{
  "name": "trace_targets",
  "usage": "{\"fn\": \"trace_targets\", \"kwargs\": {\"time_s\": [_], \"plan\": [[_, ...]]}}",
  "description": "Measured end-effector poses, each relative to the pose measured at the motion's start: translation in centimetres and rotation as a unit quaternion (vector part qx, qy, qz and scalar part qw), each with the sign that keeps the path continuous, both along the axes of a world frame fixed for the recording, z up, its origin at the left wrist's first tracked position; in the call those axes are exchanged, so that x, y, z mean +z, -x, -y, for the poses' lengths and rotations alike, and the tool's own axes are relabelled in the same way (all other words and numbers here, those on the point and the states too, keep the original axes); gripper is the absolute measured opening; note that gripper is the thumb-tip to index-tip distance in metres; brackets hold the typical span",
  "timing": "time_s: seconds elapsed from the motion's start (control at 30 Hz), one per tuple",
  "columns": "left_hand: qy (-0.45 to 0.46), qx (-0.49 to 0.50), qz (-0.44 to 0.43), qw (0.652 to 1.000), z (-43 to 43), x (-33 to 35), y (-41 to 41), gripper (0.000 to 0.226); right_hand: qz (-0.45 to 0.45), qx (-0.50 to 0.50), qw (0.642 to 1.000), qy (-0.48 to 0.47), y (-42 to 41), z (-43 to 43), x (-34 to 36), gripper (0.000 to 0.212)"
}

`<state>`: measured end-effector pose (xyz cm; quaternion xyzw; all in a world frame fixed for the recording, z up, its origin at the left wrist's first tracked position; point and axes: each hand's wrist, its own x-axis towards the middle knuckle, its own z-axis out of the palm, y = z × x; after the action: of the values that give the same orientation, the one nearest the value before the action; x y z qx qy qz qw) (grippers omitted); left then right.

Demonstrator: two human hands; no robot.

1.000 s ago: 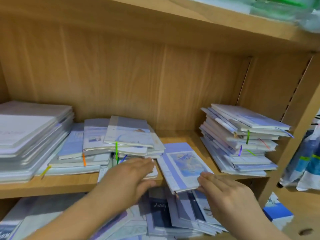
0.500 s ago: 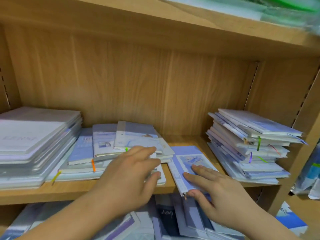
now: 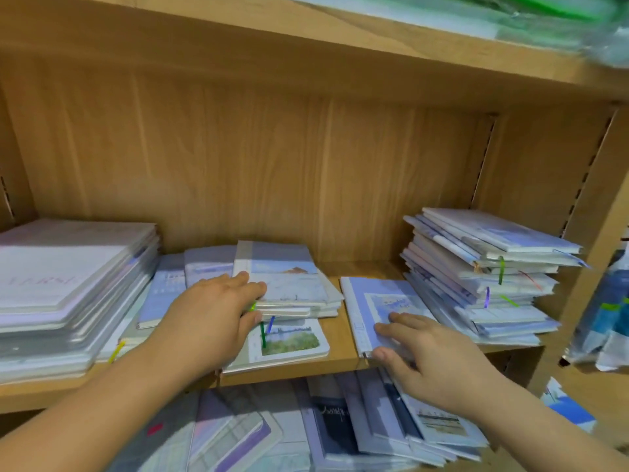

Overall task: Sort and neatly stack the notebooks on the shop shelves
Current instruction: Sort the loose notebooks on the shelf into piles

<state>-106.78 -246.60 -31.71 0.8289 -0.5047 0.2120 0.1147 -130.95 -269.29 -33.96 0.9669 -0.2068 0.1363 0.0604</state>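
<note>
head view: the single lavender notebook with a pale picture panel [image 3: 377, 294] lies flat on the light wooden shelf board [image 3: 337, 342]. it sits between the low middle pile of pale blue notebooks [image 3: 282, 277] and the taller, slanted right stack of lavender and white notebooks [image 3: 486, 267]. its long axis runs front to back, its far end turned a little to the left, and its near short edge sits at the shelf lip.

the right hand [image 3: 432, 362] rests on the notebook's near half, with fingers spread flat on the cover and the thumb against the near edge. it pinches nothing. the left hand [image 3: 211, 318] is at the near left corner of the middle pile. its fingers lie over the top cover and its thumb presses the front edge below, so it pinches the upper books.

the right hand is plainly the nearer to the single notebook. the right stack is just beside the notebook on that same side and seems to touch its right edge. i judge the notebook must be swung square before it joins either pile.
</note>
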Motion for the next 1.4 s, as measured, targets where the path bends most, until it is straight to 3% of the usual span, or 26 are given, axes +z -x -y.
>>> {"fn": "trace_targets", "kwargs": {"time_s": [0.13, 0.23, 0.33, 0.4, 0.53, 0.77, 0.9, 0.97, 1.03, 1.13, 1.27, 1.4], "plan": [[0.013, -0.038, 0.057, 0.998, -1.6, -0.3, 1.9, 0.054, -0.019, -0.005, 0.998, -0.065, -1.6, 0.3, 1.8, 0.082], [0.037, -0.051, -0.01, 0.998, -2.6, -0.2, 2.1, 0.045, 0.024, 0.043, 0.991, -0.127, -3.7, -0.3, 2.0, 0.081], [0.125, 0.015, -0.077, 0.989, -3.4, 0.5, -0.2, 0.051, 0.086, 0.065, 0.962, -0.251, -5.9, -1.5, 1.8, 0.079], [0.162, 0.095, -0.08, 0.979, -3.9, 0.4, -1.4, 0.049, 0.078, 0.02, 0.971, -0.226, -7.0, -2.0, 1.5, 0.085], [0.205, 0.131, -0.238, 0.94, -3.3, -0.2, -1.7, 0.064, 0.051, -0.029, 0.985, -0.165, -9.5, -2.3, 2.1, 0.07], [0.267, 0.039, -0.394, 0.878, -2.6, -0.8, -2.2, 0.046, 0.057, -0.025, 0.942, -0.329, -13.5, -0.9, 3.8, 0.06], [0.281, 0.054, -0.383, 0.878, -2.7, -1.3, -1.9, 0.058, 0.085, 0.052, 0.952, -0.29, -15.0, -1.5, 3.4, 0.064], [0.278, 0.034, -0.425, 0.861, -2.9, -0.9, -1.7, 0.044, 0.092, 0.075, 0.955, -0.272, -15.7, -2.0, 3.4, 0.064], [0.271, -0.008, -0.47, 0.84, -2.8, -0.4, -1.2, 0.013, 0.091, 0.077, 0.964, -0.238, -16.1, -2.3, 3.2, 0.066], [0.306, -0.021, -0.491, 0.815, -2.5, 0.1, -0.8, 0.01, 0.077, 0.061, 0.968, -0.229, -15.8, -2.8, 3.0, 0.068], [0.351, -0.036, -0.463, 0.813, -2.6, 2.2, 0.6, 0.008, 0.053, 0.064, 0.955, -0.284, -13.7, -4.0, 3.6, 0.085], [0.376, -0.061, -0.569, 0.728, -1.9, 3.9, 2.3, 0.027, 0.11, 0.067, 0.932, -0.34, -10.3, -5.0, 4.3, 0.09]]}}
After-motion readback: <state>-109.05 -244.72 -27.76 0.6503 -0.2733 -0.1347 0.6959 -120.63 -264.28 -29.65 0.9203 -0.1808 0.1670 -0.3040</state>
